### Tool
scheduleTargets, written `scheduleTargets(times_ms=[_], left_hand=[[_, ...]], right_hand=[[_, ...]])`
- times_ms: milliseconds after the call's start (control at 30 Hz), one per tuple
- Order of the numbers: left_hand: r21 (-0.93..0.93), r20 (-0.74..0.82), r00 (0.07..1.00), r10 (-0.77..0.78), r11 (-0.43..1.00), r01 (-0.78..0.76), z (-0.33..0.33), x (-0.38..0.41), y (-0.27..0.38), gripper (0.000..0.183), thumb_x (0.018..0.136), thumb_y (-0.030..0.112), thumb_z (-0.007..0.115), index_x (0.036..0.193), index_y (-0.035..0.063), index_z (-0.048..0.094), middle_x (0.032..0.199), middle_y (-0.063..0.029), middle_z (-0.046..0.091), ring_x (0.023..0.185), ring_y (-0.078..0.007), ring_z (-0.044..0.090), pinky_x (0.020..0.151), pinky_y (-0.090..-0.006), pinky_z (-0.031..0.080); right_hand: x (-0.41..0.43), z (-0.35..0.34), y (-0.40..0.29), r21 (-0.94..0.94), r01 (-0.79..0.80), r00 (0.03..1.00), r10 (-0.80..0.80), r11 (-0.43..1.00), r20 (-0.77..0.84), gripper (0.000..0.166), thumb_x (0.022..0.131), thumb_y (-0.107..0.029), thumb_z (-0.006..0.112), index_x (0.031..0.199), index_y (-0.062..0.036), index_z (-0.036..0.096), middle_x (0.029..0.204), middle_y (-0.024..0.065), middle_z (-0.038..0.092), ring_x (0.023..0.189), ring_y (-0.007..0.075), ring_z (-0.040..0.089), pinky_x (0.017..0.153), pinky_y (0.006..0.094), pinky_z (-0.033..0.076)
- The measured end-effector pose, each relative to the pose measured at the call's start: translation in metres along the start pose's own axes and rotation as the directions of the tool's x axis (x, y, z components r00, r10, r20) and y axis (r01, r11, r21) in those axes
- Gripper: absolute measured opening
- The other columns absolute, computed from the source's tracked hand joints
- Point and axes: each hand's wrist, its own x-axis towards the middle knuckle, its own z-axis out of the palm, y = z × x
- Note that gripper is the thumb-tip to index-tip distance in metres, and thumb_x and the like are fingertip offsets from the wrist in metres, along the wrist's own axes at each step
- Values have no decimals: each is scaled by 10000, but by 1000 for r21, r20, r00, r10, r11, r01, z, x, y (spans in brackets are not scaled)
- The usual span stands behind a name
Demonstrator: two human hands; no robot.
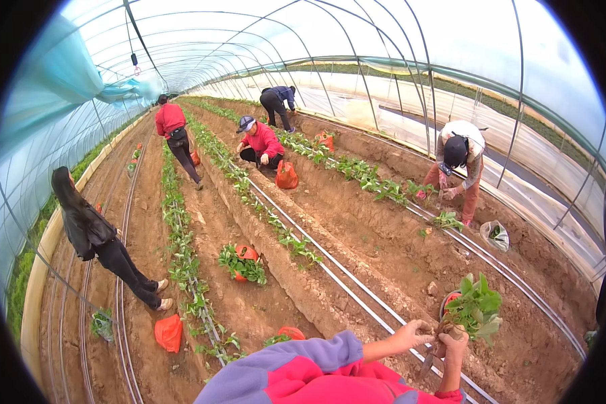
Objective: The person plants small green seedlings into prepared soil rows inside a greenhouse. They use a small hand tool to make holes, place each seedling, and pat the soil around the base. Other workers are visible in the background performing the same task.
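In front of my body, at the lower right, my right hand (453, 344) grips the brown root end of a leafy strawberry seedling (477, 307). Its broad green leaves point away from me. Below the same hand hangs a dark flat blade (426, 364), perhaps a small trowel; its handle is hidden. My left hand (413, 335) reaches in from the left with bent fingers close to the roots. Whether those fingers pinch anything is too small to tell. Partly behind the leaves stands a bucket (443, 305) with something red inside.
Drip pipes (328, 267) run along soil ridges planted with seedlings (179, 227). Orange bags (168, 333) and a white bag (495, 235) sit between rows. One person (457, 161) bends at right, another (262, 144) crouches, and others stand or stoop. Hoops (421, 76) carry plastic film.
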Motion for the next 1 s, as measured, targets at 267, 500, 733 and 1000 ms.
scheduleTargets(times_ms=[267, 500, 733, 1000], left_hand=[[-273, 107, 993, -54, 958, 81, -5, -1, 20, 358, 769, 142, 651, 1082, 16, 531, 876, -3, 580, 757, -83, 515, 649, -217, 425], [-204, 1, 989, -147, 968, 144, -14, -12, 20, 212, 817, 179, 583, 980, 49, 543, 740, -2, 543, 652, -73, 498, 536, -198, 402], [2, 147, 989, -18, 1000, 18, -22, -19, -20, 384, 746, 176, 648, 1059, 9, 502, 837, -54, 597, 690, -132, 533, 644, -298, 448], [-408, 34, 931, -362, 846, 344, -27, -18, -14, 157, 860, 184, 526, 933, 44, 524, 782, -58, 592, 668, -130, 587, 565, -248, 498]], right_hand=[[-12, 18, -15, 77, -152, 984, 144, 985, 102, 257, 603, 41, 620, 853, -8, 585, 747, 38, 610, 616, 121, 576, 547, 243, 467], [-7, 21, -5, 10, -129, 986, 127, 992, 109, 177, 611, -41, 706, 699, -36, 553, 613, -12, 552, 514, 73, 503, 475, 207, 407], [4, -4, 45, -37, -269, 941, 271, 963, 204, 157, 625, -34, 665, 731, -26, 548, 613, -17, 505, 595, 87, 506, 524, 248, 427], [-2, 13, 34, -247, -114, 972, 159, 962, 174, 280, 652, -44, 724, 896, -31, 586, 801, -23, 576, 701, 44, 505, 636, 196, 430]])
